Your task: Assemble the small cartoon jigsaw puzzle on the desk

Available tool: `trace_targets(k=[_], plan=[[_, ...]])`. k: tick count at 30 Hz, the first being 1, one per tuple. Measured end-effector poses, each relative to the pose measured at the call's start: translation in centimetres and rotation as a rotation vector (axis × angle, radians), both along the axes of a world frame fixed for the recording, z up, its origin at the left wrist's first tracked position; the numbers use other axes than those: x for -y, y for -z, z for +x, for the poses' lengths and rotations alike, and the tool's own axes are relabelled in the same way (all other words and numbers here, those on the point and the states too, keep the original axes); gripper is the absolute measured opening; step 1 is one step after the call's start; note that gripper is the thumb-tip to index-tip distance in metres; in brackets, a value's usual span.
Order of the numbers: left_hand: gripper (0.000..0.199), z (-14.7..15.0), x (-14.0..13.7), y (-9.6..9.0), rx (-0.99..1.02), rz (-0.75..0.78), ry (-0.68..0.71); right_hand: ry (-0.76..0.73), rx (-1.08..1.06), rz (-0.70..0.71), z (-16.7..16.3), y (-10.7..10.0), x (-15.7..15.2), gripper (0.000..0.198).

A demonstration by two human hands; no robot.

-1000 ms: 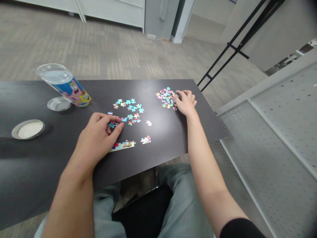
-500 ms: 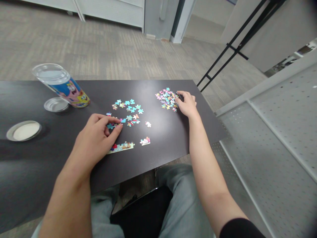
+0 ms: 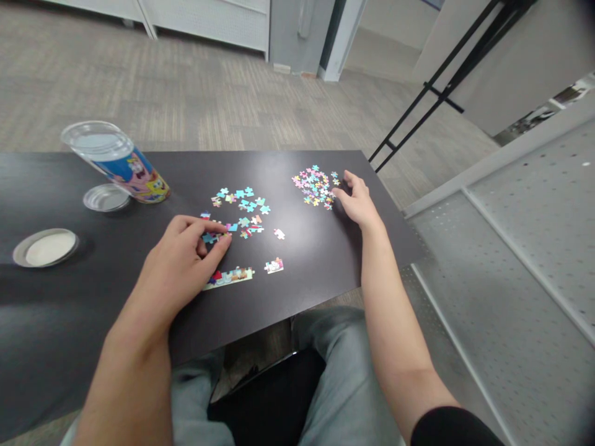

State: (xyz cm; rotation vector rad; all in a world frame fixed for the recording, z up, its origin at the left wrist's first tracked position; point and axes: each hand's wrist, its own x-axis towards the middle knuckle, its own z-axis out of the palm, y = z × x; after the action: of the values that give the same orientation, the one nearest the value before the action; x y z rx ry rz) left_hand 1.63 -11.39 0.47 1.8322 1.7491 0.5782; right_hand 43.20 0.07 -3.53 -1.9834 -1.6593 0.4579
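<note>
My left hand [image 3: 183, 260] rests low over the table with thumb and index finger closed on a small jigsaw puzzle piece [image 3: 227, 234], mostly hidden by the fingertips. Around it lie loose turquoise and multicoloured pieces [image 3: 251, 204]. Below that hand is a joined strip of puzzle pieces [image 3: 235, 275], its left end covered by the hand. Two pieces sit apart on its right: a pale piece [image 3: 279, 233] and a white-and-pink piece [image 3: 274, 266]. My right hand [image 3: 357, 199] is open at the right edge of a dense pile of puzzle pieces [image 3: 313, 184], thumb and index finger apart.
A tilted-looking cartoon-printed canister [image 3: 134, 170] with a clear top stands at the table's back left. Beside it are a clear lid [image 3: 106, 197] and a round lid with a white inside [image 3: 46, 248]. The dark table [image 3: 316, 266] ends near a perforated grey panel [image 3: 511, 248] on the right.
My right hand has drawn slightly right and its fingers have spread, uncovering a few pieces at the pile's right edge. My left hand stays almost in place.
</note>
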Motion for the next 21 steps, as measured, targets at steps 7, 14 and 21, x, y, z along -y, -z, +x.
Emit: trace_targets(k=[7, 14, 21], plan=[[0.055, 0.2, 0.2, -0.3, -0.029, -0.013, -0.004, -0.086, 0.139, -0.081, -1.4, -1.3, 0.9, 0.076], [0.05, 0.3, 0.1, -0.3, -0.019, 0.005, -0.006, -0.119, 0.145, -0.146, -1.6, -2.3, 2.4, 0.096], [0.045, 0.1, 0.1, 0.0, -0.016, 0.038, -0.009, -0.144, 0.26, -0.181, -2.1, -2.4, 3.9, 0.093]])
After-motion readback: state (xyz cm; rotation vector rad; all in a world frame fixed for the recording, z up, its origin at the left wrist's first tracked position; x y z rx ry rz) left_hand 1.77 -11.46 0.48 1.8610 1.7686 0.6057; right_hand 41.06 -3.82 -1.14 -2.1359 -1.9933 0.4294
